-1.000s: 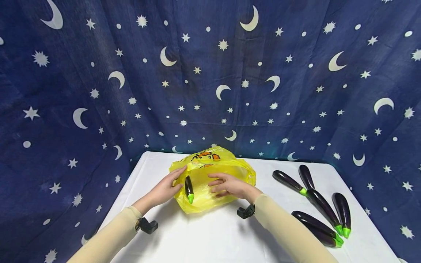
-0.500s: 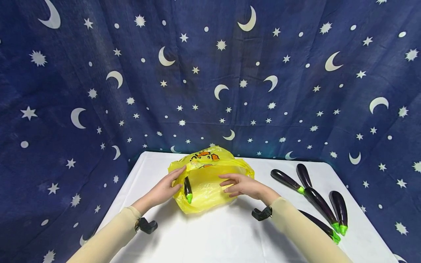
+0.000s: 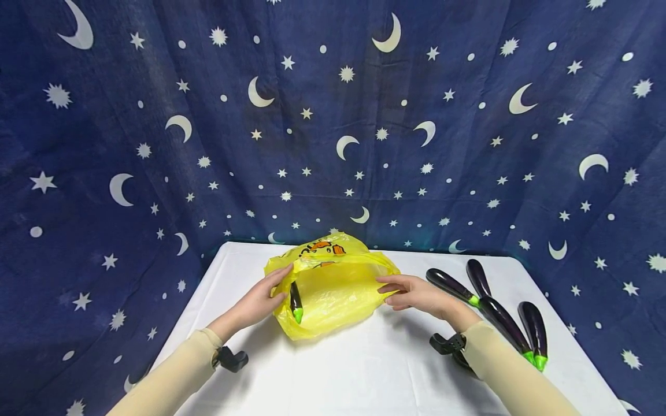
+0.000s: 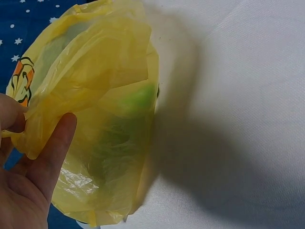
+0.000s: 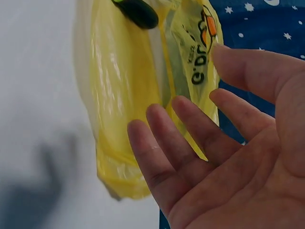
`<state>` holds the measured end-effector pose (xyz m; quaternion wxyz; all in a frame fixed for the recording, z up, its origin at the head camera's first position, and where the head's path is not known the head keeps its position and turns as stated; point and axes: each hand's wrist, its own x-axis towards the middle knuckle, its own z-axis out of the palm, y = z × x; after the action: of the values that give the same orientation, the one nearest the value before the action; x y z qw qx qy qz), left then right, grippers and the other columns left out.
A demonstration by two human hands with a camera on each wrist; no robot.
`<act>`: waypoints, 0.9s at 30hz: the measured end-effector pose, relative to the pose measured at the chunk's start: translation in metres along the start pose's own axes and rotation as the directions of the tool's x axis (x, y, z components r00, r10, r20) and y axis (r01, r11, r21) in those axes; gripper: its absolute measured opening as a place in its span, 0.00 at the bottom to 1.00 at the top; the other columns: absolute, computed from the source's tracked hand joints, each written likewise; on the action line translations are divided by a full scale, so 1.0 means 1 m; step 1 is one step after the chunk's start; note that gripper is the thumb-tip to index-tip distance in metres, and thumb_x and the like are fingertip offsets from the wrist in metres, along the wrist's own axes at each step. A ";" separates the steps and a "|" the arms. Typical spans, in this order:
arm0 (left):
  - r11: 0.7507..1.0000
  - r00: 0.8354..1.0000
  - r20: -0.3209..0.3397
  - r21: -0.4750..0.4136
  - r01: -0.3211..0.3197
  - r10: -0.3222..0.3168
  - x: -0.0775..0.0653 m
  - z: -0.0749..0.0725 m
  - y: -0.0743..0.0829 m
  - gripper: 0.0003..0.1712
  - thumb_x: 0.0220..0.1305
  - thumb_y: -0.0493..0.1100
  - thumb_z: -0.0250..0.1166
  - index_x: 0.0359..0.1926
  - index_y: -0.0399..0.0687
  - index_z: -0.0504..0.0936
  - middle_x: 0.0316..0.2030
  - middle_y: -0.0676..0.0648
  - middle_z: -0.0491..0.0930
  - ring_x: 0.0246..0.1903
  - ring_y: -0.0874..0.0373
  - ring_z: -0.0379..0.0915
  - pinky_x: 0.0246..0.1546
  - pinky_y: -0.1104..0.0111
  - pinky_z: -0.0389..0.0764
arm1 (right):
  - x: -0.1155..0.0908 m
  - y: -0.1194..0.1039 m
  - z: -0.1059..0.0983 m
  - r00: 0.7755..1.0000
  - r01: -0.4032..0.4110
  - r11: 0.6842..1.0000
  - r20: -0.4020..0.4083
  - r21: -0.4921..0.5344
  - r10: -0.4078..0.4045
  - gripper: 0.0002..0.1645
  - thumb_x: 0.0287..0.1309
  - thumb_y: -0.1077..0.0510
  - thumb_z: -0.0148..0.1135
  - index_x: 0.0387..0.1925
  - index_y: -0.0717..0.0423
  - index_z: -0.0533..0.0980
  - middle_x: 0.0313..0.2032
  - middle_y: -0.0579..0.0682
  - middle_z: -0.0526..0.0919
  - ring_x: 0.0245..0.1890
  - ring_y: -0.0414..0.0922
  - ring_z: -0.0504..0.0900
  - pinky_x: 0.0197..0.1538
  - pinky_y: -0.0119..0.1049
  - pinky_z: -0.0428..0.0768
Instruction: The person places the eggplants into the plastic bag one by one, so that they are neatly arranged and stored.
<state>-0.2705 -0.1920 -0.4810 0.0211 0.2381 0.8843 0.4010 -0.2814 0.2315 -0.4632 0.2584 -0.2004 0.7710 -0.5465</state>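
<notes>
A yellow plastic bag (image 3: 338,294) with a cartoon print lies on the table, its mouth spread toward me. Inside, near its left side, is one eggplant (image 3: 295,303) with a green stem end; it also shows in the right wrist view as a dark eggplant (image 5: 138,13). My left hand (image 3: 257,300) holds the left edge of the bag's mouth, with plastic between thumb and fingers in the left wrist view. At the bag's right side, my right hand (image 3: 416,294) has its fingers spread and nothing in them.
Several more eggplants lie loose on the right of the white table (image 3: 343,375), among them a far eggplant (image 3: 478,277) and a near eggplant (image 3: 533,332). My right sleeve (image 3: 510,364) covers part of that group. A blue star-and-moon cloth (image 3: 322,144) hangs behind.
My right hand has drawn out of the bag's mouth and moved right, toward the loose eggplants. My left hand keeps its hold on the bag's edge.
</notes>
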 end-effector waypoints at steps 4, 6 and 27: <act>1.000 1.000 0.005 0.001 0.008 -0.008 0.000 0.000 0.001 0.39 0.73 0.35 0.61 0.80 0.47 0.57 0.76 0.39 0.59 0.74 0.42 0.55 0.73 0.48 0.59 | -0.012 0.002 -0.009 0.997 0.005 0.998 -0.070 -0.059 -0.009 0.36 0.68 0.56 0.65 0.73 0.60 0.67 0.63 0.62 0.77 0.61 0.58 0.78 0.56 0.44 0.83; 1.000 1.000 0.005 0.006 0.015 -0.015 0.000 0.000 0.001 0.39 0.73 0.36 0.61 0.80 0.48 0.57 0.77 0.40 0.58 0.75 0.43 0.55 0.73 0.49 0.59 | -0.018 0.003 -0.013 0.994 0.005 0.995 -0.112 -0.104 -0.017 0.36 0.68 0.54 0.65 0.73 0.60 0.68 0.63 0.61 0.77 0.62 0.58 0.78 0.56 0.44 0.83; 1.000 1.000 -0.004 -0.007 0.016 -0.016 -0.003 0.001 -0.002 0.39 0.73 0.37 0.61 0.80 0.48 0.57 0.77 0.41 0.59 0.75 0.43 0.54 0.73 0.48 0.59 | -0.056 0.048 -0.033 0.906 -0.002 0.931 -0.395 -0.365 -0.153 0.30 0.66 0.53 0.69 0.66 0.58 0.75 0.57 0.57 0.83 0.53 0.53 0.83 0.50 0.35 0.83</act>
<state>-0.2684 -0.1935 -0.4833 0.0233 0.2300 0.8849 0.4043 -0.2591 0.3051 -0.4896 0.0254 -0.1529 0.8859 -0.4373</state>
